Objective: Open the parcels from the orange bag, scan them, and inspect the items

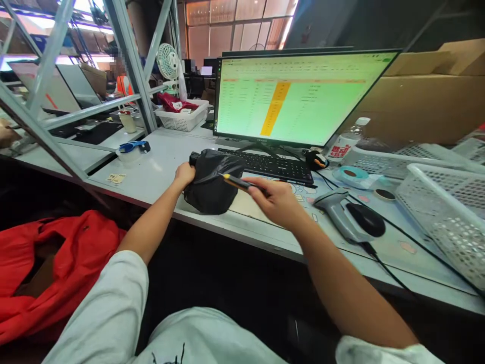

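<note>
We noted first the long pale desk [159, 167], running from the metal racking on the left to the right edge of view. On it stood a wide monitor [299, 96] showing a green spreadsheet with one orange column, and behind that to the right a big cardboard box [424, 106]. Below the desk edge at far left lay a heap of red fabric [71, 263]. A white mesh basket [447, 212] sat at the right end of the desk, and a smaller white basket [184, 119] with red cloth in it stood far back, left of the monitor. A black keyboard [269, 164] lay just in front of the monitor stand. The black plastic bag [212, 182] sat near the front edge of the desk, just left of the keyboard and touching its near corner, bunched and full-looking. To the right we recorded a grey handheld scanner [333, 207] lying on the desk with a black mouse [366, 218] just beside it, then a water bottle [346, 141] and a tape roll [350, 174] farther back. The left hand [184, 174] was closed on the bag's upper left side, gripping the plastic. The right hand [278, 202] was clamped around a slim yellow-and-black tool [237, 182], whose tip met the top of the bag; whether cutter or pen we could not tell.
</note>
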